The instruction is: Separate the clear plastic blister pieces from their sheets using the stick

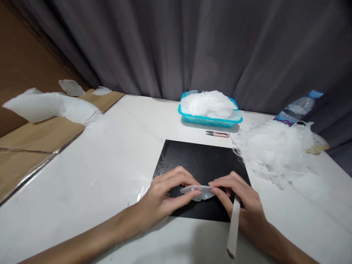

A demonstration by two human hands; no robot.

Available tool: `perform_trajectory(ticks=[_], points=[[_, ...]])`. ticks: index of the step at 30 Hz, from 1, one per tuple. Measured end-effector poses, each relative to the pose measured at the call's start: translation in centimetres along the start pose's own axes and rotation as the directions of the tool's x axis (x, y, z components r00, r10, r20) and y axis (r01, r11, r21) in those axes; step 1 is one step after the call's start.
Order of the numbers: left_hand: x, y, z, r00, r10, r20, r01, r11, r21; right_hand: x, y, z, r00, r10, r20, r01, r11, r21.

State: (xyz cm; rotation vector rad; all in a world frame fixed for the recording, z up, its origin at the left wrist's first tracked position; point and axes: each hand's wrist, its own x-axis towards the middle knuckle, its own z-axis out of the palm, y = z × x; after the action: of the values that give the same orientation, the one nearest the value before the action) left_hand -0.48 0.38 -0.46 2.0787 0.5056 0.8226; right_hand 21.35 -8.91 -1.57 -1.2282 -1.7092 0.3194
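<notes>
A small, thin translucent piece (pixel 205 193), soft-looking like silicone, is held just over a black mat (pixel 198 157). My left hand (pixel 167 192) pinches its left part between thumb and fingers. At the right end, the fingertips of my right hand (pixel 242 194) close on its edge. Tucked in that same hand is a slim white stick-like tool (pixel 233 227), whose dark-tipped lower end sticks out towards me; its other end is hidden by the hand.
Behind the mat lie thread snips (pixel 217 134) and a blue basket (pixel 211 121) heaped with translucent pieces. On the right, a tangled pile of translucent scraps (pixel 277 146) sits before a water bottle (pixel 298 108). At left, a white bag-like bundle (pixel 55 106) rests on cardboard (pixel 35 137).
</notes>
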Motion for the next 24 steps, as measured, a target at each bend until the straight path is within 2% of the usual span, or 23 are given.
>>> perform_trajectory(ticks=[6, 21, 24], points=[[-0.35, -0.27, -0.06, 0.999, 0.044, 0.023, -0.044, 0.999, -0.014, -0.01, 0.29, 0.06, 1.0, -0.014, 0.001, 0.014, 1.0, -0.022], [-0.78, -0.02, 0.18, 0.987, 0.158, -0.001, -0.158, 0.987, -0.006, -0.08, 0.5, 0.75, 0.999, 0.018, 0.029, -0.015, 0.996, -0.088], [-0.69, 0.15, 0.18, 0.986, 0.168, -0.004, -0.168, 0.986, 0.0, -0.14, 0.41, 0.71, 0.998, -0.025, 0.052, 0.031, 0.991, -0.134]])
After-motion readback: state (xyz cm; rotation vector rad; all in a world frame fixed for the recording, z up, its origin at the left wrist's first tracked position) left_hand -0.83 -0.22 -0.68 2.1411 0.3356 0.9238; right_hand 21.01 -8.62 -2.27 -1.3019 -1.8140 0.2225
